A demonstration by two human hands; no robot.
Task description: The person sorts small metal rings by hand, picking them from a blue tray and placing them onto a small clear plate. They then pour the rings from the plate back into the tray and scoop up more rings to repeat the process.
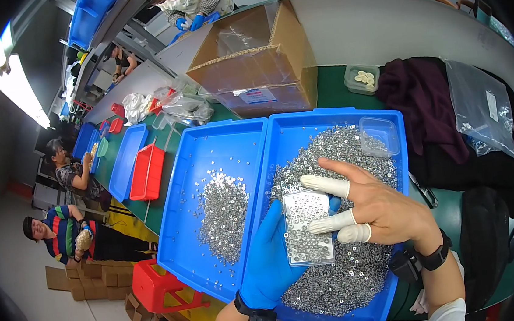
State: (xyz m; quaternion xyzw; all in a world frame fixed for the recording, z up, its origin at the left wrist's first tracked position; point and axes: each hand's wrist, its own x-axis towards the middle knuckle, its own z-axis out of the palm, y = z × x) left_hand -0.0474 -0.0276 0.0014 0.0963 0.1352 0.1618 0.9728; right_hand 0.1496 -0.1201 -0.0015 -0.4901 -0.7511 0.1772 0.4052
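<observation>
My left hand [268, 271], in a blue glove, is wrapped round a small clear box [312, 262] and holds it tilted. Tiny silver metal rings [306, 242], like small nuts or washers, cover its white bottom, thicker toward the near end. White finger cots cover several fingers of my right hand [389, 204], which is spread over the box. Two of its fingertips reach over the rings; I cannot tell whether they touch. Both hands are above the right blue tray [338, 113], which holds a wide heap of the same rings [336, 291].
The left blue tray [212, 139] has a smaller ring pile [224, 215]. A clear tub [380, 143] sits in the right tray's far corner. Beyond stand a cardboard box [249, 69] and a tub of pale discs [362, 81]. Dark cloth [417, 110] lies right. Other people work at left and back.
</observation>
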